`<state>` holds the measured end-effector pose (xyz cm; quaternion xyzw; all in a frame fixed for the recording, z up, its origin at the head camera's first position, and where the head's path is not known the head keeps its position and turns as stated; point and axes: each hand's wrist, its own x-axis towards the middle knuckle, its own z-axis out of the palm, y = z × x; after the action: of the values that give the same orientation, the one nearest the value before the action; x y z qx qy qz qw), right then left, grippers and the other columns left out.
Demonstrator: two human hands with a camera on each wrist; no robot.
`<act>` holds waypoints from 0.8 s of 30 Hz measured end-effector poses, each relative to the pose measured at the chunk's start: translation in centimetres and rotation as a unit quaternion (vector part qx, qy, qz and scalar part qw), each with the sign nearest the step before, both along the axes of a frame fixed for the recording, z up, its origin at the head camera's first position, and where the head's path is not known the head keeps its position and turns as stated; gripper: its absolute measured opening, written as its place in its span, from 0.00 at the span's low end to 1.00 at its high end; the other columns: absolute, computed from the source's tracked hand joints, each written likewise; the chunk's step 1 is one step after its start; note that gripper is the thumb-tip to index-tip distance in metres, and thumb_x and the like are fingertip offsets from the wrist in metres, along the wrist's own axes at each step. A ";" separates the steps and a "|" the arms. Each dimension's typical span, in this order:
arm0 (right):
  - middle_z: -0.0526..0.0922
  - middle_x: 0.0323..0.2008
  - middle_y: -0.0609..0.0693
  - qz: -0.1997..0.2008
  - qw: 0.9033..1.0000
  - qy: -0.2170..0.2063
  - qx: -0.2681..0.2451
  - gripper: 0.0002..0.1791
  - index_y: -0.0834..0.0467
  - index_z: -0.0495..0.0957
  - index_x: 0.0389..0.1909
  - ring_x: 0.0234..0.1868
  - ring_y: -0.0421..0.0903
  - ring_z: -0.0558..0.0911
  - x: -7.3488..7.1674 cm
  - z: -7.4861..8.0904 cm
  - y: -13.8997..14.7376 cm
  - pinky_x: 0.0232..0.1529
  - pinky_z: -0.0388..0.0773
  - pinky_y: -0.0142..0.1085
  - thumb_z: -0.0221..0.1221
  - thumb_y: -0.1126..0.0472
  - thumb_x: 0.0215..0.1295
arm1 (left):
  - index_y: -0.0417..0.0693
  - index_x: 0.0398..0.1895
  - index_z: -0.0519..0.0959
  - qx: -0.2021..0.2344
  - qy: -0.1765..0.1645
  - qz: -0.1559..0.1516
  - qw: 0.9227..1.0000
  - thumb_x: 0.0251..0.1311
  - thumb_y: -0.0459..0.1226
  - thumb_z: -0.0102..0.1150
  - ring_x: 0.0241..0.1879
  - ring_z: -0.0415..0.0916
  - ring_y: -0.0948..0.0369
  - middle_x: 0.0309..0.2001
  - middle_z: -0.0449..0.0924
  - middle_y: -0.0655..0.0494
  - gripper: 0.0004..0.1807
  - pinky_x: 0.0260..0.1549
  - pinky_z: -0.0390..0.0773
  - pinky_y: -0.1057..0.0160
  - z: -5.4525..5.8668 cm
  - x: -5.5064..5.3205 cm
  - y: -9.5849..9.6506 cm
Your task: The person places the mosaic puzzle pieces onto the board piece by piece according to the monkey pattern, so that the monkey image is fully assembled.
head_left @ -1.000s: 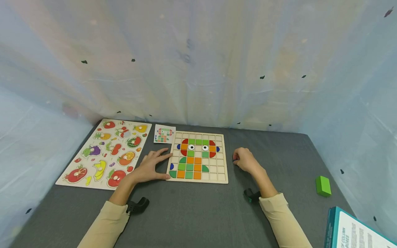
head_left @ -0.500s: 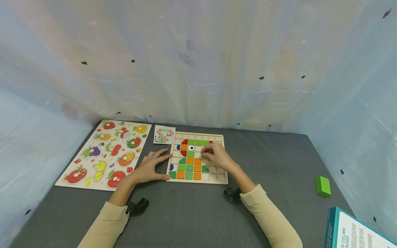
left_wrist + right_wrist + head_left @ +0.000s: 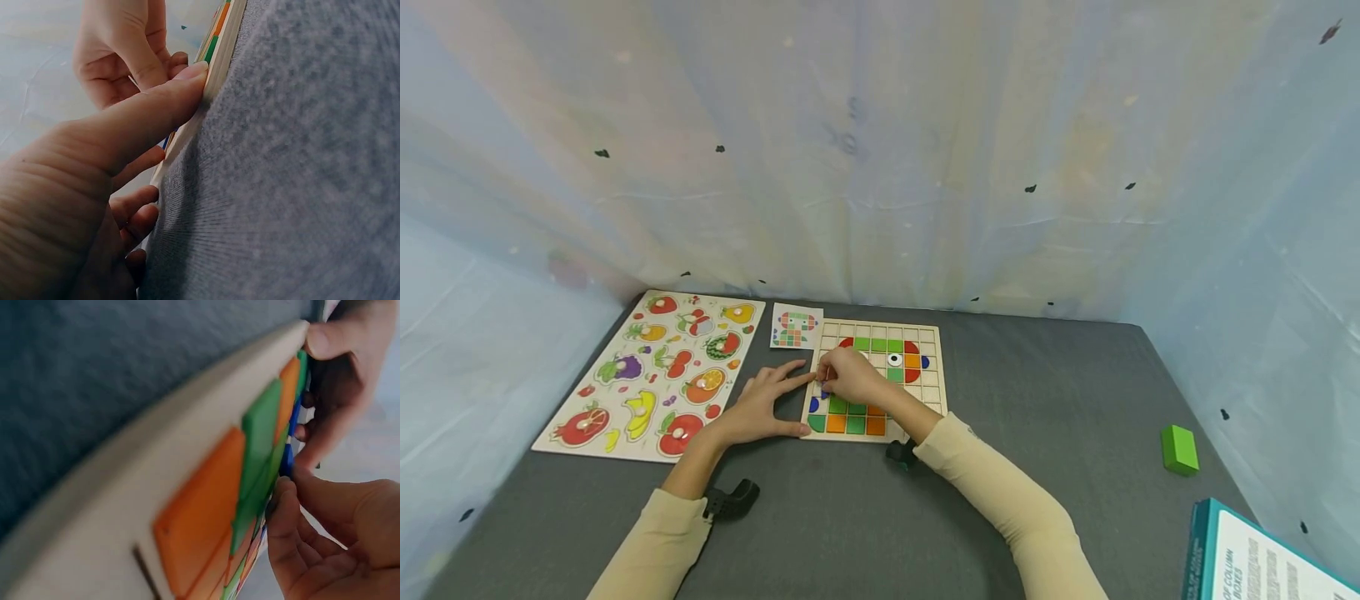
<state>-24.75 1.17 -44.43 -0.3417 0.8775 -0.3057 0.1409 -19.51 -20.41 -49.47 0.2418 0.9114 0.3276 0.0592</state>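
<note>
A wooden grid board [image 3: 928, 417] lies on the dark cloth, with red, green, orange and blue tiles forming a figure that has a round eye tile [image 3: 895, 360]. My left hand [image 3: 758, 407] rests against the board's left edge, its fingers spread and fairly straight, the thumb at the near corner. Over the board's left columns, my right hand [image 3: 853, 377] pinches a small blue tile [image 3: 286, 461] between thumb and fingers, low against the grid. This hand covers part of the figure, including the left eye. Another blue tile [image 3: 814, 405] sits in the left column just nearer.
A small pattern card [image 3: 797, 326] lies by the board's far left corner. Further left is a fruit puzzle board [image 3: 655, 375]. A green block [image 3: 1180, 450] stands at the right, behind a teal and white box [image 3: 1262, 554] at the near right corner.
My right hand has moved left from beside the board's right edge, across the grid, to its left columns, carrying the blue tile. The left hand has stayed in place.
</note>
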 end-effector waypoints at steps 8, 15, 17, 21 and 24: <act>0.83 0.47 0.52 -0.006 0.981 0.157 0.112 0.12 0.57 0.84 0.51 0.44 0.46 0.82 2.2 0.6 0.6 0.45 0.80 0.36 0.61 0.58 0.71 | 0.53 0.75 0.66 0.001 0.004 -0.002 1.000 0.50 0.58 0.73 0.60 0.58 0.47 0.77 0.52 0.45 0.50 0.54 0.58 0.38 -0.1 0.0 -0.1; 0.62 0.75 0.48 0.073 0.943 0.196 0.259 0.30 0.47 0.68 0.73 0.74 0.55 0.61 4.8 1.0 2.2 0.68 0.60 0.60 0.51 0.41 0.75 | 0.53 0.75 0.65 0.001 0.003 0.000 1.000 0.50 0.58 0.73 0.62 0.57 0.46 0.77 0.52 0.45 0.50 0.55 0.58 0.36 0.1 0.1 -0.1; 0.58 0.76 0.46 0.075 0.942 0.178 0.273 0.33 0.46 0.63 0.76 0.76 0.55 0.58 5.2 0.7 2.4 0.69 0.58 0.60 0.49 0.39 0.75 | 0.52 0.75 0.65 0.003 0.005 -0.002 1.000 0.50 0.58 0.73 0.62 0.57 0.46 0.77 0.52 0.44 0.50 0.55 0.58 0.36 0.0 0.1 -0.1; 0.53 0.78 0.45 0.070 0.945 0.155 0.280 0.35 0.47 0.58 0.78 0.78 0.52 0.52 5.4 0.3 2.4 0.71 0.55 0.59 0.47 0.38 0.75 | 0.52 0.75 0.65 0.001 0.004 -0.005 1.000 0.51 0.58 0.73 0.62 0.57 0.46 0.77 0.51 0.44 0.50 0.55 0.58 0.35 0.0 0.1 0.0; 0.52 0.78 0.46 0.066 0.944 0.154 0.285 0.36 0.49 0.56 0.79 0.78 0.51 0.50 5.4 0.4 2.1 0.71 0.53 0.59 0.46 0.38 0.76 | 0.53 0.76 0.65 0.003 -0.002 -0.002 1.000 0.50 0.58 0.73 0.62 0.57 0.47 0.77 0.51 0.45 0.50 0.56 0.58 0.36 0.0 0.1 0.0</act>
<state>-19.34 3.31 -44.06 -0.3875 0.9144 0.0232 0.1149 -19.42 -20.38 -49.51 0.2435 0.9097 0.3308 0.0608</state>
